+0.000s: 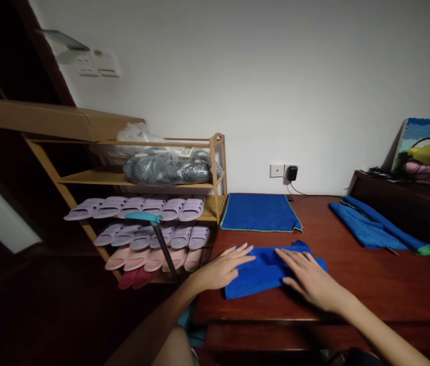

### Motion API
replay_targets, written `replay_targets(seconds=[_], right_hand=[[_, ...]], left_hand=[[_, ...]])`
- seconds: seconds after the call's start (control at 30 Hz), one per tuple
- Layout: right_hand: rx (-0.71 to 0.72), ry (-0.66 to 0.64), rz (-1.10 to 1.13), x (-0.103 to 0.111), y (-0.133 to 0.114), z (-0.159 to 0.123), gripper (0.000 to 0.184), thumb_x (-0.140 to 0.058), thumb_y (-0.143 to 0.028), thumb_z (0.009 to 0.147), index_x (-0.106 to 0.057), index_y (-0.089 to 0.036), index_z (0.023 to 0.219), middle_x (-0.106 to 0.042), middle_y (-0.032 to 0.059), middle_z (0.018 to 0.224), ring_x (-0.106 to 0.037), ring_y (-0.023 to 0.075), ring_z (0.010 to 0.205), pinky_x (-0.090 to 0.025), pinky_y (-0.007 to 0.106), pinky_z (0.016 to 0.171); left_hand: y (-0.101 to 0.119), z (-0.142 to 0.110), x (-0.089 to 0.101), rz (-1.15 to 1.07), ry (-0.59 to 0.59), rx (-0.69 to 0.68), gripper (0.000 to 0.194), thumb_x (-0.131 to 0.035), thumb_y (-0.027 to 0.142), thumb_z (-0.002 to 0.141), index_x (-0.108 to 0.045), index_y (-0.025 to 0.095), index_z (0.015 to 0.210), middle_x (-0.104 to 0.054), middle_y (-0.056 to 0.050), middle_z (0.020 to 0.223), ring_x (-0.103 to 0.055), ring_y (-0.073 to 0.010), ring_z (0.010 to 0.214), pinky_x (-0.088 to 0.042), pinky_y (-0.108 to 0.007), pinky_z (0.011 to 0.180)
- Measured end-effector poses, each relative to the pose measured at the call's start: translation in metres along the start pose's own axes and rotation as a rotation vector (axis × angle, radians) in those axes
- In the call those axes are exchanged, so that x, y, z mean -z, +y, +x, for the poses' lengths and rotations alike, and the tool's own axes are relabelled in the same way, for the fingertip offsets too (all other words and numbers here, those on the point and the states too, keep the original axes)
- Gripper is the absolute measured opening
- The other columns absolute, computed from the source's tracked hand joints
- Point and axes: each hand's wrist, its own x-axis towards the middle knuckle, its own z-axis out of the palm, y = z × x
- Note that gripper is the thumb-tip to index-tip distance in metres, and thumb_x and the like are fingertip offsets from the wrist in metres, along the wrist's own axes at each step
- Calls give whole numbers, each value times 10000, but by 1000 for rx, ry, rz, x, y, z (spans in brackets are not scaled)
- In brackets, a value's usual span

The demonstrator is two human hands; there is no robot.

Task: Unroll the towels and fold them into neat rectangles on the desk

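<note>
A folded blue cloth point(264, 272) lies near the front edge of the dark red wooden table point(371, 284). My left hand point(224, 268) rests flat on its left end, fingers stretched out. On the cloth's right half my right hand point(308, 279) presses down, open, palm down and fingers spread. Neither hand grips anything. Behind the cloth a second blue cloth point(259, 212) with a green edge lies spread flat by the wall.
More blue cloths point(375, 229) lie bunched at the table's right, beside a raised dark ledge point(398, 195) with a picture. A wooden shoe rack point(142, 203) with several slippers and a bagged bundle stands left. A charger point(292, 174) is plugged into the wall.
</note>
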Motion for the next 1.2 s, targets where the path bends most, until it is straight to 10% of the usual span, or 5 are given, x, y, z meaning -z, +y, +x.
replay_targets(seconds=[0.2,0.53,0.63,0.9,1.2], right_hand=[[-1,38,-205,-25,-26,-39,706,-325,5,783,-271,-199,1456,-588,99,1137,-515,227,1041,-371,445,949],[-187,99,-509,-18,32,-55,361,-400,-34,793,-618,-157,1053,-597,135,1067,-520,272,955,-375,445,862],[-265,46,-407,-12,39,-62,309,-382,-57,817,-627,-194,944,-631,94,971,-571,222,850,-408,375,786],[-683,41,-315,-20,-24,-35,656,-281,-625,892,-412,-162,1338,-631,103,894,-652,245,719,-429,287,502],[-609,76,72,-42,8,-52,496,-297,-328,912,-361,-152,1372,-575,142,1115,-631,233,956,-510,338,756]], left_hand=[[6,-23,5,-69,-178,83,511,-532,331,902,-388,386,1389,-289,-17,1499,-227,-293,1382,-208,-541,1090],[79,-54,-22,17,-136,125,727,-627,415,834,-260,338,1457,-249,-78,1522,-255,-323,1376,-262,-526,1072],[95,-48,-17,14,-117,102,605,-616,427,841,-394,323,1395,-456,-73,1413,-411,-311,1281,-298,-500,1050],[40,70,-3,-57,163,140,312,-430,194,909,-572,235,1184,-578,-43,1250,-488,-200,1190,-291,-368,1049],[14,152,-58,-244,108,389,583,-691,259,701,-526,227,1260,-545,-88,1320,-433,-304,1262,-319,-443,1039]])
